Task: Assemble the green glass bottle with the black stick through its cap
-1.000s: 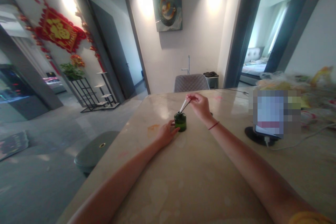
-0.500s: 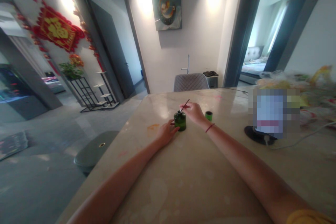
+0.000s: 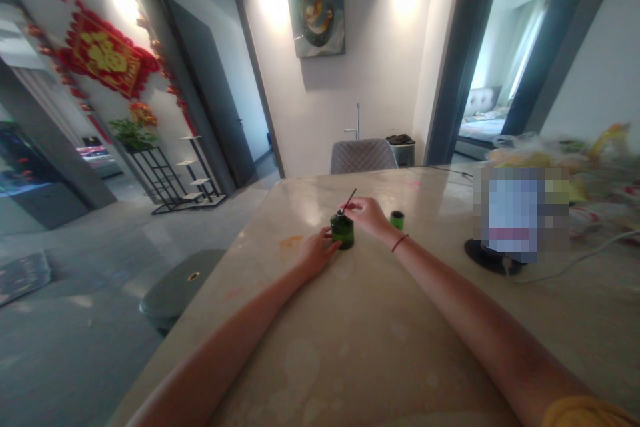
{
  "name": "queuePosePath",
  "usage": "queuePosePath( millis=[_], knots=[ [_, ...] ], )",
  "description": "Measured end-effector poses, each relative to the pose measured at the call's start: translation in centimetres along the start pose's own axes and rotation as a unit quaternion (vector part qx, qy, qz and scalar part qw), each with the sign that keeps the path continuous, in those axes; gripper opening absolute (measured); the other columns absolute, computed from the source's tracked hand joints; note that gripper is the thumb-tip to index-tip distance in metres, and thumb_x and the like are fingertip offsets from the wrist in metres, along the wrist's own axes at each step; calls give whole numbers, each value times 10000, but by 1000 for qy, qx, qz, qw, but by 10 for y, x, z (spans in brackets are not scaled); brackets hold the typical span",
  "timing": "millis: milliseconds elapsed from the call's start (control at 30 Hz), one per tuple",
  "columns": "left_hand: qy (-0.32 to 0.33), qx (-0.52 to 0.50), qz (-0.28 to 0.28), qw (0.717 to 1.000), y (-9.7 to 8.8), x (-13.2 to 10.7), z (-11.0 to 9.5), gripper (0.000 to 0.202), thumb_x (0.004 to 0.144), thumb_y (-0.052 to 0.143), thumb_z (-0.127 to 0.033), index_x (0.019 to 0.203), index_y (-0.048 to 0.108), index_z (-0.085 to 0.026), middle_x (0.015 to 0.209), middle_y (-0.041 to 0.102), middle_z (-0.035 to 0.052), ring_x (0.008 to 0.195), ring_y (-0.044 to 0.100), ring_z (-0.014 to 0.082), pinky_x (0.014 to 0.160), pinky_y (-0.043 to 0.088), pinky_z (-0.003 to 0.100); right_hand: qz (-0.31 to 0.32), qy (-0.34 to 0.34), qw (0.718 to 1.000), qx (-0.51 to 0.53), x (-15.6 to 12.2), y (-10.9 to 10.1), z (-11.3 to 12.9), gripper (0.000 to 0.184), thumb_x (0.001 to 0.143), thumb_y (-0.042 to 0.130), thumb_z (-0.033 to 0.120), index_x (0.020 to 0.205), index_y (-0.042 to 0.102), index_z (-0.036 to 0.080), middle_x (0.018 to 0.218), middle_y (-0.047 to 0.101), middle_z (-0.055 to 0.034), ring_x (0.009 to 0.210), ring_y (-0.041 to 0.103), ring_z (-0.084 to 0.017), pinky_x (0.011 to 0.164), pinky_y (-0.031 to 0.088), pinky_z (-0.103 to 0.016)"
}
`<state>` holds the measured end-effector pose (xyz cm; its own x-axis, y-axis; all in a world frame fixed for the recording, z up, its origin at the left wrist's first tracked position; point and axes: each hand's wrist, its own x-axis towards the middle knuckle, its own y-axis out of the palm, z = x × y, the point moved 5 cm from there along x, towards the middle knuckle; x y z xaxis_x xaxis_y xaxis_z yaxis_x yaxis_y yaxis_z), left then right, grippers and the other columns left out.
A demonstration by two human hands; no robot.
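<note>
A small dark green glass jar [image 3: 343, 231] stands on the beige marble table [image 3: 380, 333]. My left hand [image 3: 316, 251] grips the jar's left side. My right hand [image 3: 367, 215] is pinched on a thin dark stick [image 3: 349, 201] whose lower end sits in the jar's mouth. The stick leans up and to the right. A small green cap [image 3: 397, 219] stands on the table just right of my right hand. A red cord circles my right wrist.
A phone on a round black stand [image 3: 493, 255] with a cable sits at the right, with bags of goods [image 3: 565, 153] behind it. A grey chair [image 3: 363, 156] stands at the table's far end and a round stool [image 3: 180, 287] at the left.
My right hand has come down to the jar's mouth. The white item it held with the stick a second ago is gone from view, and the green cap now shows beside it.
</note>
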<state>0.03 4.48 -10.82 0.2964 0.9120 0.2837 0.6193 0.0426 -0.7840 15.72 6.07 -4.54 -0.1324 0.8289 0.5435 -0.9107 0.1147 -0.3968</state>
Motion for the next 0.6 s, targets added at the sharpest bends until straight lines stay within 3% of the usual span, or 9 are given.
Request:
queuePosePath(
  millis=[600],
  knots=[
    [4,-1,-8,1000,1,1,5,440,794,564,-375,1190,493,-195,1089,660,89,1036,594,266,890,437,405,12,-10,1000,2,2,-2,1,163,733,588,151,837,714,146,849,721,-83,791,673,-191,738,520,-295]
  ],
)
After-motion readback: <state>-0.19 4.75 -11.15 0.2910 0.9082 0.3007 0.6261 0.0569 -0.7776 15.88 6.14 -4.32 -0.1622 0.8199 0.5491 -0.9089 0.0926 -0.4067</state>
